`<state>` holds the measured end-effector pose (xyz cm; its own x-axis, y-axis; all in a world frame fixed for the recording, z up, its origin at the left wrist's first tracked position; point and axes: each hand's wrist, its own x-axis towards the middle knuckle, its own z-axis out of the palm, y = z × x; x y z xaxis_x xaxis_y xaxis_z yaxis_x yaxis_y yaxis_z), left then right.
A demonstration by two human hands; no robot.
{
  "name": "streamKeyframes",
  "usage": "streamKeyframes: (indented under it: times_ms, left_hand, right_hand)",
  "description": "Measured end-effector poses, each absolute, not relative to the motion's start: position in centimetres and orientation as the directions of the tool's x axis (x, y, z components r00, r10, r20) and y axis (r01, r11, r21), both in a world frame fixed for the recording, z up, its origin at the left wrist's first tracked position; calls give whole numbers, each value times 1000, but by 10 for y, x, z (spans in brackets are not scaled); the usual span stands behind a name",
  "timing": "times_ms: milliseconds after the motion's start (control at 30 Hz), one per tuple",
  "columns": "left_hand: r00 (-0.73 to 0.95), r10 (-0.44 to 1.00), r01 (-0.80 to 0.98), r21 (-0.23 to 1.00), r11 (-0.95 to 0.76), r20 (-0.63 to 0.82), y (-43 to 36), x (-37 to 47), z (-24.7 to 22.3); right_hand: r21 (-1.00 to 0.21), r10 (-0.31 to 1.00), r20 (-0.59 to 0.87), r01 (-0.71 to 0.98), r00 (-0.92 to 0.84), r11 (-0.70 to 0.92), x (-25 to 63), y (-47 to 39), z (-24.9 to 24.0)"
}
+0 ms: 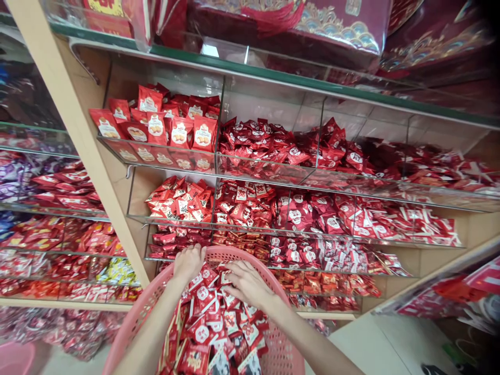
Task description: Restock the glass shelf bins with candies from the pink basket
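A pink plastic basket (283, 320) with a perforated wall stands low in front of me, holding many small red and white snack packets (209, 323). My left hand (189, 265) is closed over the basket's far left rim, its fingertips partly hidden. Inside the basket, my right hand (248, 284) rests on top of the packets near the far side. Its fingers are stretched out and a little apart, and no packet shows in its grip.
Glass-fronted shelves (269, 177) filled with red packets rise behind the basket. Large dark red gift boxes (292, 26) sit on the top shelf. A wooden upright (86, 151) divides off more shelves at left. Another pink container (15, 359) is at lower left, by bagged packets (70, 330).
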<state>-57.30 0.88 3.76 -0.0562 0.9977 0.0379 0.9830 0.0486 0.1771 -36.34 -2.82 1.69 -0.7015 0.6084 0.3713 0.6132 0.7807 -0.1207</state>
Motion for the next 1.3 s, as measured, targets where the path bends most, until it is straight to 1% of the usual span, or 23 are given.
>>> streamKeyframes:
  times_ms: [100,200,267,333,400,467,533,600,700,867,1000,1100,1200,1300]
  left_hand:
    - [-54,998,985,167,47,42,8,-573,38]
    - [-55,998,984,174,47,42,8,-573,39]
    - [-54,998,982,181,47,36,8,-573,39]
    - [-52,998,982,181,46,28,8,-574,38]
    - [-51,998,983,178,46,25,9,-574,37]
    - [-51,998,983,179,45,29,10,-575,36]
    - [-47,998,983,179,39,40,11,-575,35]
    - [-43,998,983,178,33,51,11,-576,35]
    - [-43,998,984,174,33,54,10,-575,35]
    - [-52,998,985,164,47,29,9,-574,37]
    - [-54,998,986,162,49,27,9,-573,38]
    - [-56,998,984,169,52,22,9,-573,38]
    - [-59,998,984,169,54,23,9,-573,39]
    - [-59,998,985,163,54,27,9,-573,38]
  right_hand:
    - [-243,641,515,621,-568,745,-368,-23,46]
    - [-357,682,652,660,-330,661,-376,-4,85]
    - [-418,729,665,728,-164,544,-380,14,107]
    - [-463,795,605,793,-44,396,-383,35,124]
    - [-493,870,491,837,40,239,-384,54,134]
    - [-514,929,355,851,100,104,-386,68,141]
    - [-529,959,253,848,128,27,-389,78,144]
    - [-537,971,202,843,129,0,-391,83,145]
    - [-563,977,170,826,130,-12,-393,88,143]
    - [-673,977,122,738,175,-48,-387,89,137]
    - [-728,962,157,684,224,-41,-382,88,133]
    - [-756,952,204,655,230,4,-379,91,129]
    - [-843,942,207,537,266,34,-375,96,125]
    - [-950,950,118,311,290,23,-371,99,123]
